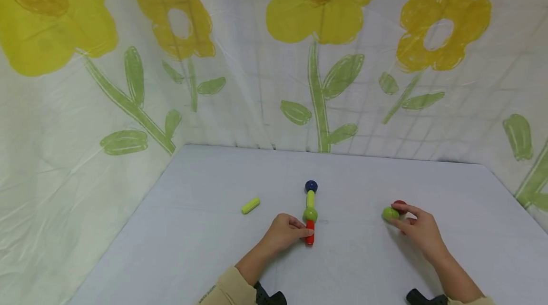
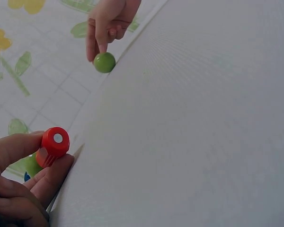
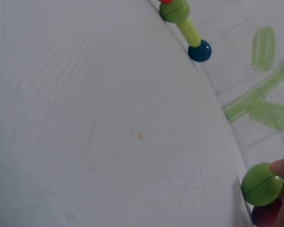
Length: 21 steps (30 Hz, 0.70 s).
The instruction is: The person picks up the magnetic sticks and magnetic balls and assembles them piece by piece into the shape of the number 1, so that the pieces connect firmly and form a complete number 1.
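A person's left thumb and fingers [image 1: 309,232] clamp a red rod [image 1: 310,240], its end set with a pale round disc [image 2: 58,138], as the left hand [image 1: 283,232] comes in from eight o'clock on a white-covered table [image 1: 214,172]. From the rod a chain runs toward twelve o'clock: a green ball [image 1: 310,214], a yellow-green rod [image 1: 310,198] and, at the tip, a dark blue ball [image 1: 311,185]. At three o'clock from the chain, the right hand [image 1: 421,231] pinches a second green ball [image 1: 390,213] between thumb and forefinger. Just beside that ball, at about one o'clock, a red piece [image 1: 400,203], apparently a ball, is partly covered by the fingers; whether they also touch it is hard to tell. A loose yellow-green rod [image 1: 250,205] lies at ten o'clock from the left hand. At twelve o'clock, beyond the table, hangs a pale cloth [image 1: 239,81] painted with yellow flowers. Small dark lettering [image 1: 207,294] marks the tan left sleeve [image 1: 233,288], too small to read; a black wrist device [image 1: 271,298] shows beside the cuff.
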Tool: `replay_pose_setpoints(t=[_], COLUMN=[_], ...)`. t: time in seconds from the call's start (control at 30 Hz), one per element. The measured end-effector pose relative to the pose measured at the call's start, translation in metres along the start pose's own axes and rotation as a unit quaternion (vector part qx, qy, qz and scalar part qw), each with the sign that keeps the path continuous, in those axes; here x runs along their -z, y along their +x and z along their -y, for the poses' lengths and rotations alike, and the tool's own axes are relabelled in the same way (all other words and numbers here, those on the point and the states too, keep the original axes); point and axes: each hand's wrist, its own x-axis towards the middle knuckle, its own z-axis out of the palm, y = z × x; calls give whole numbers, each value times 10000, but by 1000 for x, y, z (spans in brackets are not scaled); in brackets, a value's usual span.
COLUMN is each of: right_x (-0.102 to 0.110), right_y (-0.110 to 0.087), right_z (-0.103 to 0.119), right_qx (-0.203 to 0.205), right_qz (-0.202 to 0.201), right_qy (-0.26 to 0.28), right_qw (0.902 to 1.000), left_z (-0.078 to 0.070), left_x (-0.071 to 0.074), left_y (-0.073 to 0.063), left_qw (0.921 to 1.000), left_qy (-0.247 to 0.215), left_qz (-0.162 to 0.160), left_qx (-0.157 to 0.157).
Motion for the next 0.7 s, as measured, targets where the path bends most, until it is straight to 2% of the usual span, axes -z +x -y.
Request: replay_pose_setpoints(t=[0.17, 0.4, 0.7], right_x=[-1, -3, -5], right_y=[-1, -2, -5], right_z=[-3, -5, -1], right_qx=[-186, -220, -185], right_qz=[114, 82, 265], right_qy=[-65, -90, -196], right_qw=[9997, 9997, 9993], left_z=[-1, -3, -2], left_x=[1, 2, 2], left_y=[-1, -1, -2], left_qw=[10000, 10000, 10000], left_qy=[13, -52, -86], left_qz=[11, 35, 11], left_qx=[-14, -43, -37])
